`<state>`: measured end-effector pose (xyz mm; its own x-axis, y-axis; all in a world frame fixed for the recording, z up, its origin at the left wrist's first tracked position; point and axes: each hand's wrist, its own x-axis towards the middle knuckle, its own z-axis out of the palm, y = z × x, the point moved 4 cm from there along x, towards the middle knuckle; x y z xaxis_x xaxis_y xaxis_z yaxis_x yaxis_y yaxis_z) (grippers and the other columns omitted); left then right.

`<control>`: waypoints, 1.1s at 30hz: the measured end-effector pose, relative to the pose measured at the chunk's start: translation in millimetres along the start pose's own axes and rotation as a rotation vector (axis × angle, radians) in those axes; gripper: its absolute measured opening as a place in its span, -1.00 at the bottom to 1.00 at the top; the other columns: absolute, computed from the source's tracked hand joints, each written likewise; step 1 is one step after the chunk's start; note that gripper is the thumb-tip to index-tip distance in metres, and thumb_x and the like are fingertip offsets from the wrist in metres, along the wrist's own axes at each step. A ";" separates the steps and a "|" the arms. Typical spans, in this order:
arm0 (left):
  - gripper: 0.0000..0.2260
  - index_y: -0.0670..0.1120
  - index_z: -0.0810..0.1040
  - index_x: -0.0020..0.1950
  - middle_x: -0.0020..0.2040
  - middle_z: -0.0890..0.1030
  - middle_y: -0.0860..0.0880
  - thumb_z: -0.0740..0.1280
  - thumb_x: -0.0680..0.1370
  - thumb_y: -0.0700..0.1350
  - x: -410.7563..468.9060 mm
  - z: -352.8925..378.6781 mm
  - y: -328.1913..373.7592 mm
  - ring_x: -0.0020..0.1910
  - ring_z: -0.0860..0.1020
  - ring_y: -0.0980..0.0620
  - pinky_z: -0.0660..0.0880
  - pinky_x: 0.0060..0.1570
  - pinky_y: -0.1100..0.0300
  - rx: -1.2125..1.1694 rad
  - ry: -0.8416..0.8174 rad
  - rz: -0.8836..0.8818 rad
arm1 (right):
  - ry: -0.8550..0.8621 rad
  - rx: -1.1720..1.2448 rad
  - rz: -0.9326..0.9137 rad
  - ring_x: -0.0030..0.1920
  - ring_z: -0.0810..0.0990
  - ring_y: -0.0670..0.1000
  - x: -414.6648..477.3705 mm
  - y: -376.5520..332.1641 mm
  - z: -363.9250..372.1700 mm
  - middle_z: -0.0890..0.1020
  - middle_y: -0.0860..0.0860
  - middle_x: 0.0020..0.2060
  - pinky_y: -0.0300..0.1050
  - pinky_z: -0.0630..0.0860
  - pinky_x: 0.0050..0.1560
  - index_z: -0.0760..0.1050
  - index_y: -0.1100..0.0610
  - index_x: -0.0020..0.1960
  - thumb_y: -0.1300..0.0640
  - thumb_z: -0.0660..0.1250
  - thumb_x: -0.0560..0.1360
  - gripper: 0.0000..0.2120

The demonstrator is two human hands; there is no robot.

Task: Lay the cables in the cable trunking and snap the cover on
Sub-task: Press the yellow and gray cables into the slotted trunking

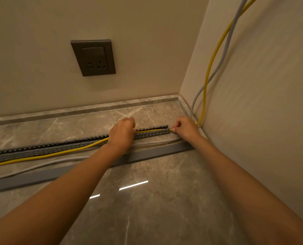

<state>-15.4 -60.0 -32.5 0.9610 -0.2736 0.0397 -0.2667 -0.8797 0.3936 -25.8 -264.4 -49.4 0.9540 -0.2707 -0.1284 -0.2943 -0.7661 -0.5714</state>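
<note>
My left hand [122,131] and right hand [185,128] pinched the smooth yellow cable [58,153] into the gray toothed trunking [152,133].

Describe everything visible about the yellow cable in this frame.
The yellow cable is thin, round and smooth, likely plastic-sheathed. It hangs down the right wall beside a grey cable, bends at the counter corner, and enters the slotted grey trunking at its right end. The right hand pinches it there; the left hand presses it into the channel. Left of that hand it lies outside the trunking on the marble counter.
</note>
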 end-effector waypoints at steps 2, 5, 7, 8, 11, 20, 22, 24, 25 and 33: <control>-0.89 -0.23 0.49 -0.07 0.02 0.59 -0.25 0.35 0.52 -0.19 2.9 -2.0 -6.7 -0.03 0.53 -0.22 0.47 -0.07 -0.03 -0.114 -0.005 -0.128 | 0.028 -0.041 0.016 0.02 0.58 0.15 -1.2 -3.6 0.9 0.66 0.22 -0.03 -0.07 0.44 -0.05 0.58 0.29 -0.11 0.28 0.35 0.43 -0.91; -0.90 -0.24 0.55 -0.08 0.01 0.61 -0.28 0.32 0.54 -0.20 4.2 -4.0 -9.1 -0.04 0.53 -0.18 0.42 -0.09 0.07 -0.186 -0.071 -0.081 | 0.110 -0.023 -0.007 0.17 0.50 0.17 -7.2 -19.0 4.8 0.56 0.20 0.11 -0.01 0.43 0.17 0.52 0.25 0.03 0.36 0.26 0.44 -0.81; -0.85 -0.27 0.56 0.02 0.03 0.60 -0.26 0.29 0.55 -0.20 0.3 -9.8 -14.3 0.00 0.53 -0.17 0.44 -0.05 0.08 -0.186 -0.076 -0.019 | 0.104 0.003 -0.073 0.23 0.44 0.16 -13.7 -35.7 10.7 0.50 0.17 0.18 -0.03 0.38 0.22 0.48 0.23 0.09 0.39 0.23 0.43 -0.74; -0.84 -0.25 0.56 0.03 0.02 0.60 -0.24 0.30 0.55 -0.17 -2.7 -14.5 -19.3 -0.01 0.53 -0.15 0.44 -0.06 0.08 -0.169 -0.052 0.001 | 0.082 0.004 -0.119 0.24 0.43 0.15 -17.6 -44.8 15.4 0.48 0.17 0.19 -0.05 0.37 0.22 0.49 0.22 0.09 0.38 0.23 0.43 -0.74; -0.74 -0.21 0.55 0.04 0.02 0.58 -0.18 0.38 0.49 -0.04 -13.1 -29.8 -38.0 -0.10 0.49 -0.07 0.43 -0.11 0.06 -0.074 -0.034 0.021 | 0.017 -0.014 -0.229 0.26 0.42 0.14 -28.6 -70.1 32.2 0.47 0.17 0.20 -0.06 0.37 0.21 0.53 0.20 0.07 0.32 0.26 0.47 -0.79; -0.70 -0.23 0.42 0.21 0.15 0.50 -0.25 0.33 0.50 -0.20 -58.3 -48.2 -99.2 0.08 0.50 -0.26 0.47 0.04 -0.10 0.187 -0.082 0.022 | -0.170 -0.043 -0.434 0.16 0.48 0.14 -56.3 -140.8 93.0 0.53 0.18 0.11 -0.09 0.41 0.13 0.54 0.24 0.04 0.35 0.28 0.45 -0.82; -0.76 -0.24 0.43 0.19 0.13 0.51 -0.27 0.26 0.54 -0.20 -62.1 -49.9 -103.1 0.07 0.50 -0.27 0.47 0.02 -0.12 0.224 -0.067 0.055 | -0.145 -0.040 -0.400 0.12 0.49 0.14 -56.6 -143.7 95.8 0.54 0.19 0.08 -0.14 0.38 0.03 0.52 0.27 -0.01 0.38 0.26 0.45 -0.85; -0.81 -0.25 0.46 0.15 0.10 0.53 -0.29 0.20 0.57 -0.22 -62.0 -49.6 -102.8 0.04 0.51 -0.29 0.46 -0.02 -0.12 0.251 -0.067 0.110 | -0.126 -0.036 -0.384 0.08 0.49 0.16 -54.9 -142.1 95.3 0.55 0.21 0.05 -0.14 0.37 -0.01 0.50 0.29 -0.05 0.40 0.25 0.44 -0.88; -0.81 -0.25 0.48 0.13 0.09 0.54 -0.29 0.19 0.58 -0.23 -60.6 -50.5 -103.8 0.03 0.52 -0.29 0.46 -0.02 -0.11 0.249 -0.080 0.131 | -0.126 -0.038 -0.388 0.07 0.50 0.17 -54.3 -141.7 95.6 0.56 0.21 0.03 -0.12 0.37 -0.02 0.49 0.30 -0.06 0.41 0.26 0.44 -0.89; -0.76 -0.16 0.51 0.16 0.08 0.61 -0.22 0.25 0.52 -0.33 -34.2 -67.6 -107.4 0.04 0.56 -0.23 0.49 -0.06 -0.02 0.236 -0.059 0.118 | -0.088 -0.051 -0.453 -0.04 0.50 0.13 -55.5 -138.2 95.8 0.57 0.22 -0.03 -0.11 0.37 -0.05 0.53 0.32 -0.07 0.35 0.28 0.47 -0.92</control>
<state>-14.7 70.1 -14.0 0.9182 -0.3957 0.0168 -0.3929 -0.9048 0.1640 -32.7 -87.6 -41.0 0.9876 0.1469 0.0555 0.1532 -0.8239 -0.5457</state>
